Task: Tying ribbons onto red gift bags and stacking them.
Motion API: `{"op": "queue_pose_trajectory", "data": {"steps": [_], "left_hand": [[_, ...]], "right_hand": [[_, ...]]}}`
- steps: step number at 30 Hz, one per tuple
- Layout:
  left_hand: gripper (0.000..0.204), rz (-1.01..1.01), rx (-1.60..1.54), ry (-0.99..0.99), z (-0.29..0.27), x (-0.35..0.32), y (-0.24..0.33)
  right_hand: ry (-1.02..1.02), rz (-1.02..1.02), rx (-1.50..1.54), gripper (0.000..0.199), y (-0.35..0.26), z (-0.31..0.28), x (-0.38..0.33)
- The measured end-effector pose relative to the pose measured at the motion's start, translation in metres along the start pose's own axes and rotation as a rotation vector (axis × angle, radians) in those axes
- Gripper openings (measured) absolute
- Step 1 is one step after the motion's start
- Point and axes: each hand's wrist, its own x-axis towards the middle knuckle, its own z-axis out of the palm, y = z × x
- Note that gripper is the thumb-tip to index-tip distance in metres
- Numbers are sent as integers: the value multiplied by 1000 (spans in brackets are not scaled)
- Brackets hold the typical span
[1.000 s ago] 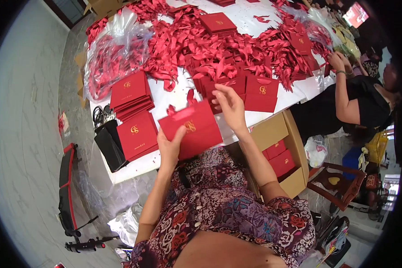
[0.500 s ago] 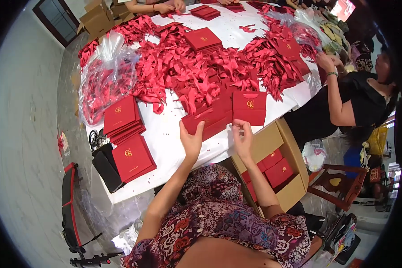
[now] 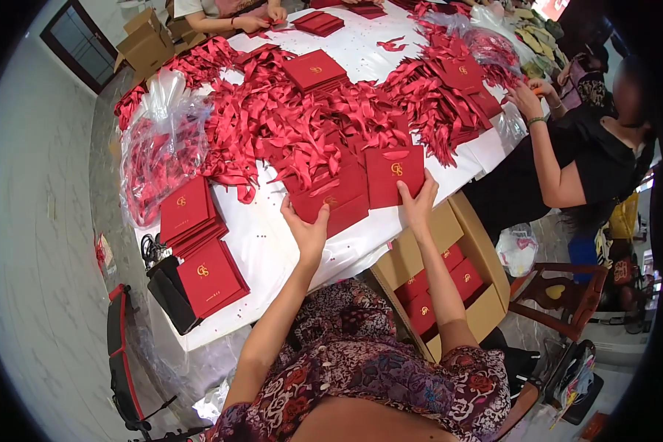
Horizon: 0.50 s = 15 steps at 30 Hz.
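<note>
Head cam: cardboard carton (image 3: 486, 315) nearest, holding gold-lettered red bags (image 3: 422, 312). L hand (image 3: 308, 230) grips flat L bag (image 3: 348, 215) by its L edge; R hand (image 3: 421, 207) grips squarish R bag (image 3: 385, 179), gold-lettered, at white table's (image 3: 272, 247) near side. Behind: satiny ribbon heap (image 3: 272, 125).

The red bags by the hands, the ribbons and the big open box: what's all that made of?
The red bags look like stiff card or thick paper, fairly matt: flat faces, crisp edges. The ribbons are probably satiny cloth; they curl softly and catch the light. The open box seems to be plain brown cardboard, dull, with folding flaps.
</note>
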Motion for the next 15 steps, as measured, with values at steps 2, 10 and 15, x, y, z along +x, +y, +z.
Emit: {"op": "queue_pose_trajectory", "data": {"steps": [2, 10, 15], "left_hand": [[83, -27, -32, -22, -3, 1, -1], [79, 46, 150, 26, -6, 8, 1], [79, 120, 293, 53, -5, 2, 7]], "right_hand": [[13, -12, 42, 74, -4, 2, 10], [-150, -28, 149, 77, -8, 15, 36], [-236, 91, 139, 93, -2, 20, 55]]}}
